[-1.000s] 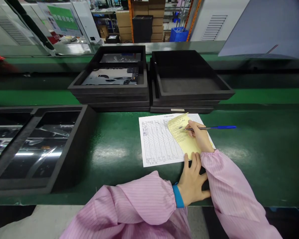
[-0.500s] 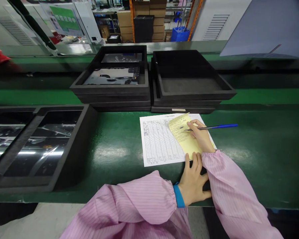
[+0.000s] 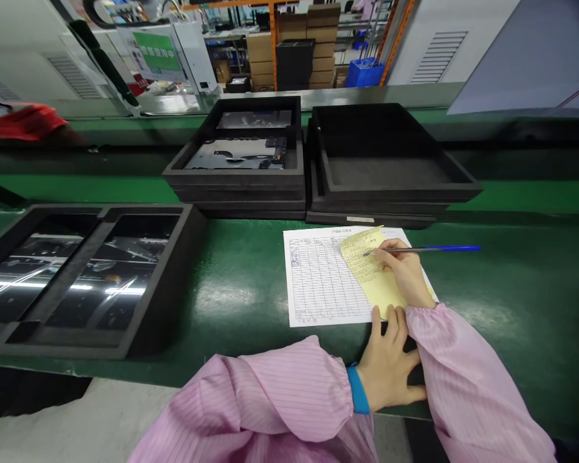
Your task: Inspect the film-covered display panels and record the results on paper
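Note:
A white printed form (image 3: pixel 318 283) lies on the green bench, with a yellow note (image 3: pixel 374 276) covered in handwriting on its right part. My right hand (image 3: pixel 405 273) pinches a blue pen (image 3: pixel 451 248), its tip on or just above the note's writing. Below it, my left hand (image 3: pixel 388 360) rests with fingers spread at the bench edge, fingertips touching the lower edge of the papers. A blue band (image 3: pixel 358 390) circles my left wrist.
Behind the papers, black trays hold flat panels (image 3: pixel 251 153) at left; the top tray of the right stack (image 3: pixel 390 193) shows a bare bottom. A two-part black tray (image 3: pixel 161 270) with glossy panels sits left. Red material (image 3: pixel 22 122) lies at the far left.
The whole view has shifted, so the bench and trays appear further right. My right hand still holds the pen, its tip slightly changed in place on the note. My left hand stays spread.

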